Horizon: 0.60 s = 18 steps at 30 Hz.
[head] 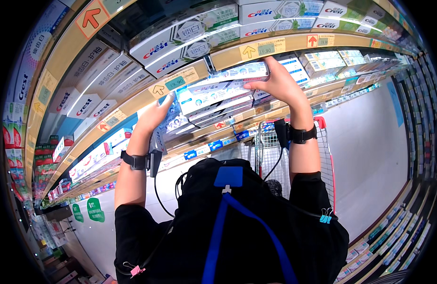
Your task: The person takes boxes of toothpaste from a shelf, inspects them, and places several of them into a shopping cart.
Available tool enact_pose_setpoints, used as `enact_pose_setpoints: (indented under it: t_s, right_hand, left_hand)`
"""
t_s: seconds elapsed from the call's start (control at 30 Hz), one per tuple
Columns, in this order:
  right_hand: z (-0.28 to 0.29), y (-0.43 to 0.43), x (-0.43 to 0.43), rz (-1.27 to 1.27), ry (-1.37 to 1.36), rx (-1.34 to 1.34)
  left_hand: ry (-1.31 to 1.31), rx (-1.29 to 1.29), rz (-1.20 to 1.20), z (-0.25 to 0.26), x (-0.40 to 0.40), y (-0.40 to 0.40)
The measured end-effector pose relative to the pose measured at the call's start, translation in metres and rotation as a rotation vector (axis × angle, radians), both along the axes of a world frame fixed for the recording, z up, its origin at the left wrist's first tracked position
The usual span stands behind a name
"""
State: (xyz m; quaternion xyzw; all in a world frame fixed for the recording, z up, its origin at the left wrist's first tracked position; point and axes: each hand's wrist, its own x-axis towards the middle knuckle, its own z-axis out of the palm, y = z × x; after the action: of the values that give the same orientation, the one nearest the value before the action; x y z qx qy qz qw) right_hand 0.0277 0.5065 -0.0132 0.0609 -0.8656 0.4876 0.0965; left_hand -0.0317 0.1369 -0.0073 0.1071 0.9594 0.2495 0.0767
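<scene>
My right hand is at the right end of a stack of white and blue toothpaste boxes on a shelf below eye level. Its thumb lies against the boxes' front, and the other fingers reach up behind the shelf edge, partly hidden. At the left end of the same stack is my left hand, thumb raised beside the price rail. The left fingers are mostly hidden, so I cannot tell whether they grip a box. Each wrist wears a black strap with a cabled device.
Crest toothpaste boxes fill the shelf above, and more boxes stand to the left. A wire shopping cart with red trim stands at my right. Low shelves with packages line the right side across the pale floor.
</scene>
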Motion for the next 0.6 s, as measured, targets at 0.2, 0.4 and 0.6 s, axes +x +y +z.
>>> enact_pose_setpoints:
  t_s: [0.2,0.4,0.6]
  right_hand:
    - [-0.016,-0.006,-0.01,-0.052,-0.052,-0.028]
    - [-0.019,-0.025,-0.026,0.055,-0.058,-0.087]
    - [-0.016,-0.037,-0.027,0.055,-0.046,-0.073]
  left_hand:
    - [-0.114,0.008,-0.007,0.009,0.002,0.004]
    - [-0.065,-0.116,-0.092,0.018,0.008,0.012]
    - [-0.115,-0.176,-0.088,0.017,0.001,0.011]
